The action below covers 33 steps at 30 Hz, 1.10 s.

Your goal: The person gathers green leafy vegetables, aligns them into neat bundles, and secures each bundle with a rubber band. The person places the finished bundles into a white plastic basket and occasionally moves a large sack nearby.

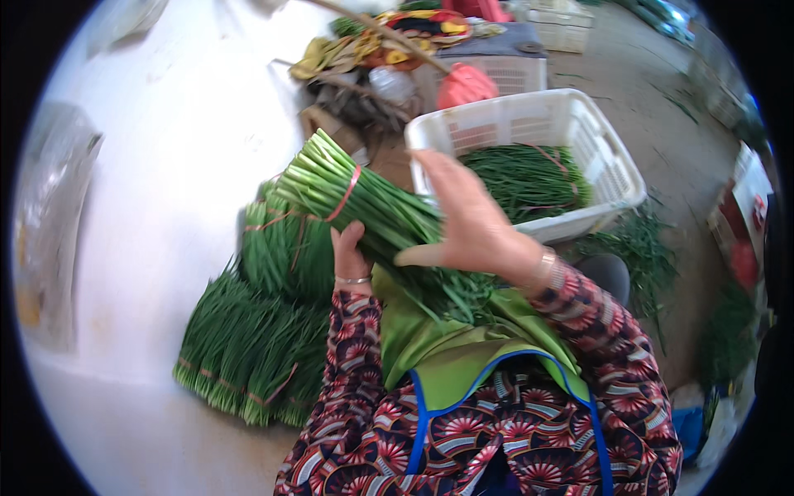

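Observation:
A bundle of garlic chives (347, 192) lies tilted before me, its pale cut ends up and to the left, a pink tie around the stems. My left hand (352, 251) holds it from below, thumb against the stems just under the tie. Over the bundle's leafy part is my right hand (471, 223), blurred, with thumb and fingers spread; whether it touches the leaves I cannot tell. The leaf tips hang over my green apron (428, 372). Left of me, tied chive bundles (248, 341) are stacked in rows, with another tied stack (291, 248) behind them.
A white plastic crate (605, 149) ahead to the right holds tied chives (521, 180). Loose green leaves (645, 254) litter the floor beside it. A pink plastic bag (466, 85), a wooden pole (384, 31) and a cloth-strewn crate (508, 73) stand behind. Clear plastic (53, 223) lies far left.

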Tool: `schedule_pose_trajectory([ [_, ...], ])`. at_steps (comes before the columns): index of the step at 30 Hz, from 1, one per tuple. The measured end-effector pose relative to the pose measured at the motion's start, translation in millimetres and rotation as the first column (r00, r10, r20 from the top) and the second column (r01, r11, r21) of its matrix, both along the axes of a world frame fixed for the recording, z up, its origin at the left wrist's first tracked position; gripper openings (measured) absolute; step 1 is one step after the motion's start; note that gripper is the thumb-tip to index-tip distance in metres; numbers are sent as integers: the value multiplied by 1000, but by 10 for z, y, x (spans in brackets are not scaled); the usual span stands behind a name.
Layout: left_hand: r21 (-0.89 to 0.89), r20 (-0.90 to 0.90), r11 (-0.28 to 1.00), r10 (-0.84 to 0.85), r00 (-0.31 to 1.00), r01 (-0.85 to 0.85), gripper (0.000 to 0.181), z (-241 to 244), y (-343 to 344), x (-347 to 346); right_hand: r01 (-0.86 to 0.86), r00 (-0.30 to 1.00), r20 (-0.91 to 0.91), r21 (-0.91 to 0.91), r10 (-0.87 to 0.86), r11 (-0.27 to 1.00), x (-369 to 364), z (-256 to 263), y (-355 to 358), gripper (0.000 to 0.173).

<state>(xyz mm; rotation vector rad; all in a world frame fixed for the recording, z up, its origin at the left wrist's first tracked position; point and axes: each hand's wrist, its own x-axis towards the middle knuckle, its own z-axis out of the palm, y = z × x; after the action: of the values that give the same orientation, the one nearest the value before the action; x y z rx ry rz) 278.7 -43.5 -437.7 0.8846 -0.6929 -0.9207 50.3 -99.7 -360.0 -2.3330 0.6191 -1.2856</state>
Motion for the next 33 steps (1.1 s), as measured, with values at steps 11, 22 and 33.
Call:
schedule_pose_trajectory([
  [11, -11, -137, 850, -523, 841, 526, 67, 123, -482, -371, -200, 979, 171, 721, 109, 664, -342, -1100, 204, 116],
  [22, 451, 559, 561, -784, 270, 694, 52, 113, -940, -2179, 82, 496, 589, 700, -639, 709, -1416, -841, 226, 60],
  [33, 704, 214, 191, -975, 53, 684, 13, -528, -744, -2516, -15, -167, 474, 876, -864, 483, -3798, -1720, 934, 32],
])
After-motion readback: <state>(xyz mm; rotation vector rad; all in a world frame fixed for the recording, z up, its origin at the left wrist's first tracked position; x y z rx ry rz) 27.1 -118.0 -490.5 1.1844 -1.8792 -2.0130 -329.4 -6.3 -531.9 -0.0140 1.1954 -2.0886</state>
